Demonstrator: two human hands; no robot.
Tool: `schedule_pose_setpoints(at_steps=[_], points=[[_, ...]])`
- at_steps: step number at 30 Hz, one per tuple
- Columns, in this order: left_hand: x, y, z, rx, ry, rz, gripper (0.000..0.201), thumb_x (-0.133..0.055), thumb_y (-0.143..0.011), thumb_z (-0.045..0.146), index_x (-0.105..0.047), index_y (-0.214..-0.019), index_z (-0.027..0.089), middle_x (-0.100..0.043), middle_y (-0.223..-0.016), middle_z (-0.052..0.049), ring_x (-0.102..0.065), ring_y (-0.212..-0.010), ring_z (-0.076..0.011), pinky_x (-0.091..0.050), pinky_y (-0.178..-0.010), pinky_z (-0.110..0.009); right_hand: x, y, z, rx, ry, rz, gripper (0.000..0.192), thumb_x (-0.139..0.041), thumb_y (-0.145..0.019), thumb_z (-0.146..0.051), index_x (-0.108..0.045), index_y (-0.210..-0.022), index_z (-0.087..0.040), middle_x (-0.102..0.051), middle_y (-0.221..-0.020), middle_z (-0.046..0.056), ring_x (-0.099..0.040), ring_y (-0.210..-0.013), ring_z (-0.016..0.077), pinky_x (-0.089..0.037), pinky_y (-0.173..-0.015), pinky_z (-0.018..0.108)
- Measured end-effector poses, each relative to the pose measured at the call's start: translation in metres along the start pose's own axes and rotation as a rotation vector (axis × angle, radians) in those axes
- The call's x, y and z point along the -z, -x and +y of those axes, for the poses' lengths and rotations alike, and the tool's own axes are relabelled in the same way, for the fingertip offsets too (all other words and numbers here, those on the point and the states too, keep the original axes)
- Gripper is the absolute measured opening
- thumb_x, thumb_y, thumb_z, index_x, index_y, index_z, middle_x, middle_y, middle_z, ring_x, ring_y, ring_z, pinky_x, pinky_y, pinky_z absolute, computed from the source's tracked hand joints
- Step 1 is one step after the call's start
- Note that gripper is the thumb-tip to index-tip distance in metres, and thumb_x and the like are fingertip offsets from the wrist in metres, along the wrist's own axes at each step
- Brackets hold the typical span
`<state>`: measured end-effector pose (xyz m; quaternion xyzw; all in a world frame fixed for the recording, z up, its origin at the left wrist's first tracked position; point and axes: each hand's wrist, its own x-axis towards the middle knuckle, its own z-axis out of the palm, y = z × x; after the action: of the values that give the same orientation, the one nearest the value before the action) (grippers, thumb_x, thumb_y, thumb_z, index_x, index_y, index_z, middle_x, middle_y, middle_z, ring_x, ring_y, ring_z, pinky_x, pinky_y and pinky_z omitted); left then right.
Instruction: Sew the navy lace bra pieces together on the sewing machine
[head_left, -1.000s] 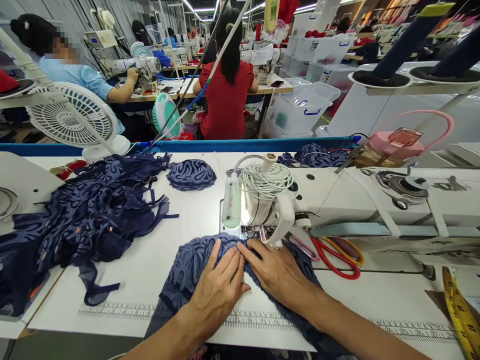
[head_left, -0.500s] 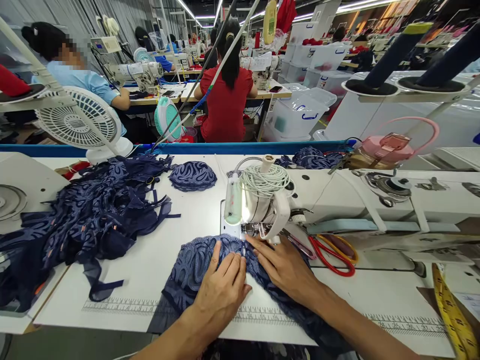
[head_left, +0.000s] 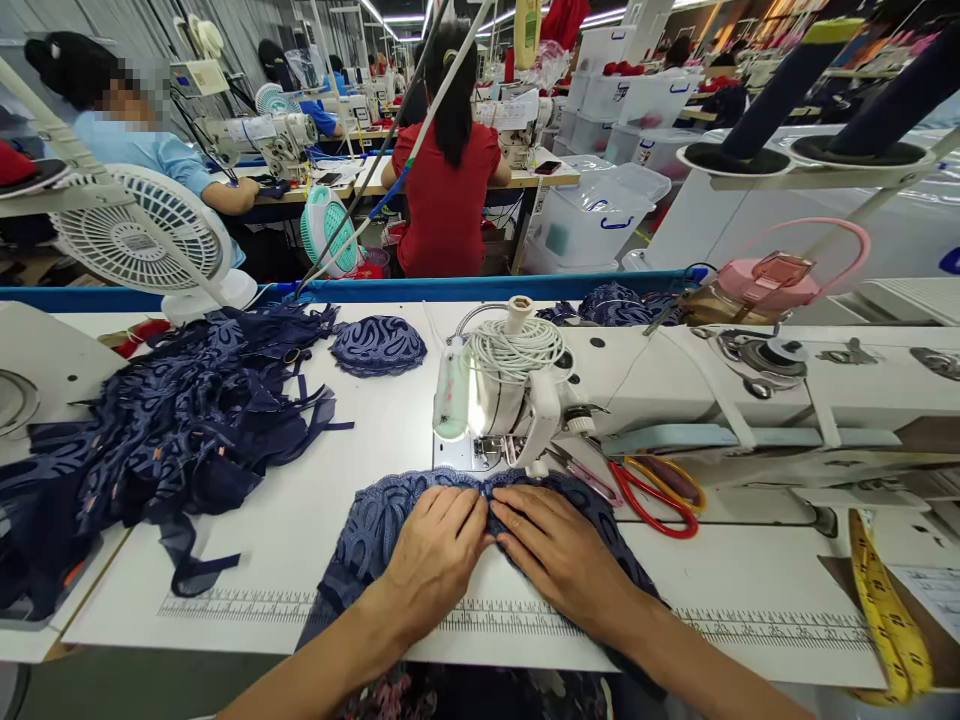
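Note:
A navy lace bra (head_left: pixel 365 532) lies on the white sewing table in front of the machine's needle area (head_left: pixel 487 452), with its two halves meeting at a narrow middle. My left hand (head_left: pixel 435 548) has its fingers curled on the lace just left of that middle. From the other side, my right hand (head_left: pixel 561 552) grips the same spot, its fingertips almost touching those of the left. Both thumbs are partly tucked under or hidden. The fabric's upper edge sits just in front of the metal needle plate, apart from the presser foot.
Red-handled scissors (head_left: pixel 656 505) lie under the machine arm (head_left: pixel 675 385). A heap of navy lace pieces (head_left: pixel 187 430) covers the left side, with a folded lace cup (head_left: pixel 379 346) behind. A yellow tape measure (head_left: pixel 885 620) hangs at right. Co-workers sit ahead beyond a fan (head_left: pixel 146 235).
My right hand has drawn back from beside the presser foot toward me, and the bra's middle has come away from the needle. My left fingers have curled in closer to the right hand.

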<state>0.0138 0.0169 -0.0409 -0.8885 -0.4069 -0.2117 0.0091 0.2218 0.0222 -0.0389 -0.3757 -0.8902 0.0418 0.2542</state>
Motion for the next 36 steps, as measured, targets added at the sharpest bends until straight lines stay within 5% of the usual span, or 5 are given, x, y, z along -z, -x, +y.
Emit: schedule_pose_setpoints(at_steps=[5,13,21,29,36], points=[[-0.007,0.004,-0.008,0.005,0.017,0.013,0.032,-0.049,-0.097,0.025,-0.055,-0.125,0.011,-0.065,-0.118,-0.012,-0.058,-0.105,-0.0262,-0.046,-0.089,-0.041,0.002,0.000,0.007,0.008,-0.045,-0.049,0.031,-0.049,-0.096,-0.020,-0.059,-0.125,-0.017,-0.066,-0.122,0.010,-0.059,-0.116,0.0233,-0.053,-0.098,0.044],[-0.002,-0.003,-0.010,0.077,0.013,-0.126,0.038,-0.051,-0.097,0.036,-0.054,-0.128,0.014,-0.064,-0.113,-0.011,-0.057,-0.093,-0.0248,-0.046,-0.079,-0.040,0.006,-0.003,0.011,0.016,-0.064,-0.095,0.032,-0.051,-0.096,-0.022,-0.059,-0.125,-0.017,-0.064,-0.123,0.011,-0.058,-0.116,0.0232,-0.050,-0.100,0.044],[0.005,0.008,-0.020,0.103,0.117,-0.143,0.040,-0.049,-0.095,0.021,-0.051,-0.135,0.023,-0.056,-0.130,-0.008,-0.049,-0.121,-0.0243,-0.041,-0.101,-0.043,0.010,0.005,0.031,0.003,-0.151,-0.216,0.040,-0.045,-0.099,-0.023,-0.049,-0.138,-0.022,-0.056,-0.137,0.008,-0.051,-0.127,0.0210,-0.043,-0.108,0.043],[0.004,0.014,-0.023,0.084,0.083,-0.148,0.050,-0.048,-0.093,0.016,-0.046,-0.141,0.028,-0.051,-0.136,-0.010,-0.045,-0.126,-0.0262,-0.041,-0.103,-0.045,0.011,0.007,0.028,0.001,-0.124,-0.216,0.048,-0.038,-0.097,-0.015,-0.041,-0.144,-0.023,-0.053,-0.140,0.007,-0.047,-0.129,0.0202,-0.041,-0.108,0.042],[0.007,0.012,-0.016,-0.007,-0.072,-0.095,0.049,-0.049,-0.087,0.006,-0.058,-0.128,0.030,-0.051,-0.134,-0.013,-0.046,-0.126,-0.0308,-0.043,-0.100,-0.051,0.016,-0.013,0.019,-0.038,0.056,-0.295,0.062,-0.037,-0.086,0.000,-0.049,-0.140,-0.028,-0.060,-0.126,0.009,-0.056,-0.107,0.0242,-0.048,-0.090,0.043]])
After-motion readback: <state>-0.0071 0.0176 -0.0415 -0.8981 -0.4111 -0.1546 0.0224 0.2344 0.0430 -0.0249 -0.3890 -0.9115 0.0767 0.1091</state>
